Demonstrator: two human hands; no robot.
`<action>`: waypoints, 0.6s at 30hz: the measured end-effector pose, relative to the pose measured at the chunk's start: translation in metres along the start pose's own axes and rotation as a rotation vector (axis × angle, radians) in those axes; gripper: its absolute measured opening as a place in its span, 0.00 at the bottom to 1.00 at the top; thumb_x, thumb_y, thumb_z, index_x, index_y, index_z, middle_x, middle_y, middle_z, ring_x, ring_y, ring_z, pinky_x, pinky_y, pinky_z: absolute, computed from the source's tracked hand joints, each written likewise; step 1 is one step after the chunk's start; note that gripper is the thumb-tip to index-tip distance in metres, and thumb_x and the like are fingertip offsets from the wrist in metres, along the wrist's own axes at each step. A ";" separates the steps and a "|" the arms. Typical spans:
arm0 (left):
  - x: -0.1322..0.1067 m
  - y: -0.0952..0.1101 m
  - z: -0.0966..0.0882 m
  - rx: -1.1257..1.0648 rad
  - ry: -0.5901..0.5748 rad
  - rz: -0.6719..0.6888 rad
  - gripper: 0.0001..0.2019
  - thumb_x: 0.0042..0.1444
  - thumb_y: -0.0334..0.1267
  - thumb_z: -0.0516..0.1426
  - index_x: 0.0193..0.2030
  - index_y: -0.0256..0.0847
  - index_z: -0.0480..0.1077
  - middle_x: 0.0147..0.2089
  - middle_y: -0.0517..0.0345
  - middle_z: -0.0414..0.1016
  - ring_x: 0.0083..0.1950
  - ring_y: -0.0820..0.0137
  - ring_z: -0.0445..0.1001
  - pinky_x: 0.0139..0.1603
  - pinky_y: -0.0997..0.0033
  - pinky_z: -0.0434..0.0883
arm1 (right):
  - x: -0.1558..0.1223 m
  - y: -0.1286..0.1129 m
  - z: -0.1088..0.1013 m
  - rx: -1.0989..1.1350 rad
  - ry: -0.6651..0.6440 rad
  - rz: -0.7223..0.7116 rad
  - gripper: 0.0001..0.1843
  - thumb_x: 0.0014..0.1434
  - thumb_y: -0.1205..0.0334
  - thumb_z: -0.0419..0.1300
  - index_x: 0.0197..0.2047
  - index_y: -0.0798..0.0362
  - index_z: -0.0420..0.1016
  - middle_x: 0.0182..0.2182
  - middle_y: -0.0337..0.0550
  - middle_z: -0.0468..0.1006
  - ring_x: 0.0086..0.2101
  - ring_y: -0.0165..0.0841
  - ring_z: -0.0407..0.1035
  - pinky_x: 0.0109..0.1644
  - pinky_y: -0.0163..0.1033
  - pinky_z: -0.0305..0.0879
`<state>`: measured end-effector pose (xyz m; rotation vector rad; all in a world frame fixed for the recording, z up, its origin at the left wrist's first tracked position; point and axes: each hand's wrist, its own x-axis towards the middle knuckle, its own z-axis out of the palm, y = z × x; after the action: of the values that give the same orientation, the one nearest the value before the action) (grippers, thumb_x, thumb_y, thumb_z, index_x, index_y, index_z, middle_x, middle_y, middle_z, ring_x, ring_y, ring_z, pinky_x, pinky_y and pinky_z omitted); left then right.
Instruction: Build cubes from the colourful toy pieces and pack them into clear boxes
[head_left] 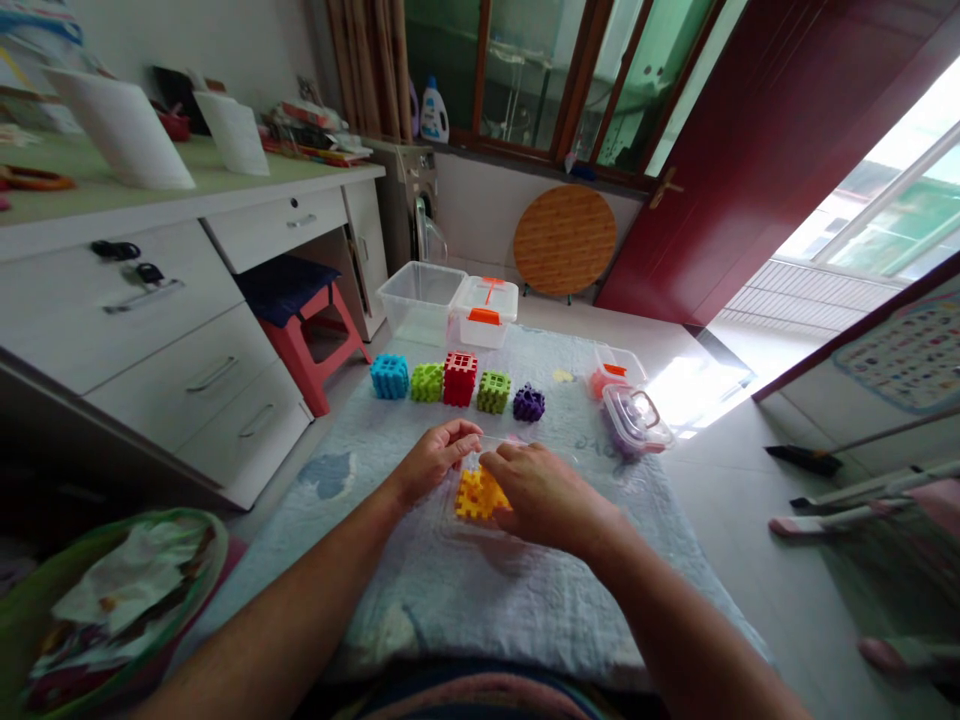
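Note:
In front of me a shallow clear plastic box [452, 530] lies on the cloth with yellow interlocking foam-like pieces [474, 497] in it. My left hand [439, 460] is at the box's far left edge, thumb and fingers pinched together on its rim. Over the right part of the box, my right hand [544, 495] curls its fingers around a yellow piece, hiding part of it. Beyond the hands stand finished cube shapes in a row: a blue cube [390, 376], a lime cube [427, 382], a red block [460, 379], a green cube [494, 392] and a purple cube [529, 402].
A large clear bin [416, 305] and a lidded box with orange latches [486, 312] stand at the far edge. Two small clear containers, one with a lid [637, 418], sit at the right edge. A basket [214, 560] is at lower left, a red stool [307, 340] beyond.

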<state>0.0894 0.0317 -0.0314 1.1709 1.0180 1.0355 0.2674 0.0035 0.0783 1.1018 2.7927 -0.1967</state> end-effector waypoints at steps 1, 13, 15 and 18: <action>0.000 0.000 0.000 -0.003 0.001 -0.001 0.17 0.53 0.49 0.59 0.44 0.39 0.70 0.35 0.59 0.74 0.28 0.76 0.66 0.31 0.75 0.63 | 0.004 -0.003 0.004 -0.009 -0.002 0.000 0.17 0.56 0.59 0.60 0.47 0.56 0.69 0.43 0.52 0.76 0.45 0.43 0.70 0.49 0.44 0.64; -0.005 0.008 0.001 0.021 0.024 -0.019 0.18 0.51 0.48 0.60 0.44 0.38 0.71 0.35 0.57 0.75 0.26 0.77 0.62 0.28 0.76 0.61 | -0.069 0.049 0.008 0.390 0.387 0.290 0.19 0.60 0.57 0.57 0.54 0.52 0.66 0.45 0.47 0.77 0.44 0.36 0.72 0.49 0.42 0.68; -0.006 0.010 0.001 0.049 0.034 -0.008 0.18 0.50 0.47 0.61 0.43 0.38 0.72 0.35 0.57 0.75 0.28 0.75 0.64 0.30 0.75 0.62 | -0.093 0.065 0.020 0.389 0.442 0.399 0.18 0.60 0.56 0.57 0.51 0.52 0.68 0.43 0.47 0.77 0.42 0.37 0.73 0.47 0.42 0.69; -0.008 0.010 0.002 0.092 0.031 0.022 0.17 0.50 0.48 0.61 0.43 0.39 0.72 0.37 0.56 0.75 0.34 0.71 0.69 0.33 0.74 0.64 | -0.124 0.083 0.047 0.341 0.392 0.520 0.16 0.59 0.56 0.56 0.49 0.52 0.69 0.43 0.48 0.77 0.43 0.39 0.73 0.48 0.45 0.69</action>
<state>0.0890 0.0248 -0.0203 1.2462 1.0887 1.0359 0.4180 -0.0269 0.0477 2.1049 2.7116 -0.4503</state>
